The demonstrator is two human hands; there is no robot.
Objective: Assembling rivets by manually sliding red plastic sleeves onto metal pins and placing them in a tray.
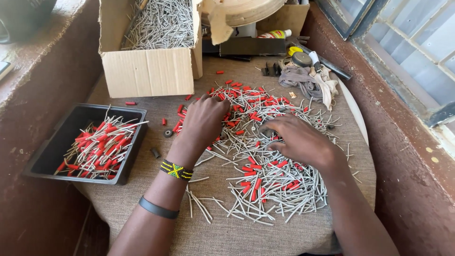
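Head view shows both hands down in a heap of grey pins (pixel 265 189) and red sleeves (pixel 246 102) spread over a cloth-covered desk (pixel 156 189). Left hand (pixel 204 118) lies palm down at the heap's left edge, fingers curled into the pile; whether that grip has closed on anything I cannot tell, since the fingertips are hidden. Right hand (pixel 298 140) rests on the middle of the heap, fingers bent and pinched together over the pins, but what they hold is too small to tell. Left of the heap sits a black tray (pixel 52 151) with pins already wearing red sleeves. Beyond the heap's far left corner stands an open cardboard box (pixel 149 71) full of bare grey pins. A grey rag (pixel 308 80) lies past the heap's far right edge.
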